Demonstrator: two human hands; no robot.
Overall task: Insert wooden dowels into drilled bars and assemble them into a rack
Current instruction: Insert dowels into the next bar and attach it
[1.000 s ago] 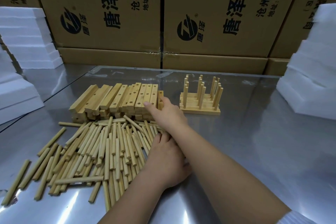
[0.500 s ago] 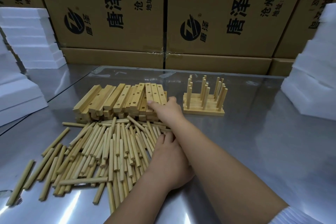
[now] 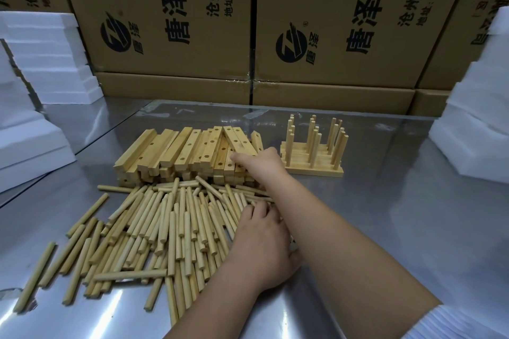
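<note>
At the right end of the bar stack [image 3: 176,150], the right grip [image 3: 259,165] lay across the outermost bars, whose length ran away from the person; whether it held one could not be told. The left grip [image 3: 261,250] rested with bent fingers on the dowels [image 3: 170,228], hold likewise unconfirmed.

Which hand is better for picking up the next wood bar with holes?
The right hand. It is stretched out onto the stack of bars, with its fingers on the top ones. The left hand lies nearer the person, on the loose sticks.
</note>
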